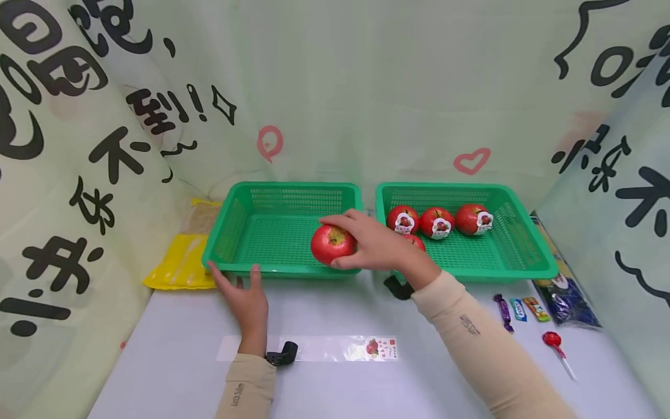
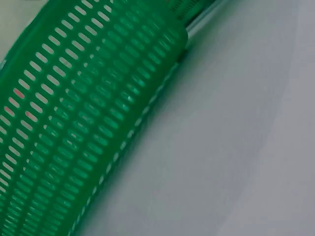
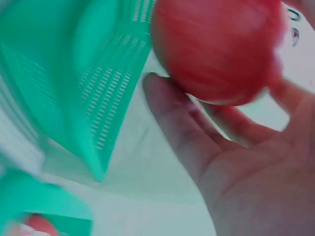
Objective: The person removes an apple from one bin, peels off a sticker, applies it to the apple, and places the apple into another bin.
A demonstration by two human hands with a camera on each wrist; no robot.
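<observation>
I judge the step in hand to be carrying an apple across to the left basket: my right hand has its fingers curled round the fruit and holds it over that basket's near right corner, above the floor rather than on it. The right wrist view shows the apple cupped against the fingers, blurred. My left hand lies flat with fingers straight on the desk, touching the left basket's near rim, where the left wrist view shows only its slotted wall.

The next move, as I see it, calls for lowering the apple onto the basket floor and loosening the fingers gently so it does not roll.

Counted: two green baskets; the right basket sits just right of the left one. Five apples: one held and four in the right basket, one of them half hidden behind my wrist. The left basket holds none besides.
</observation>
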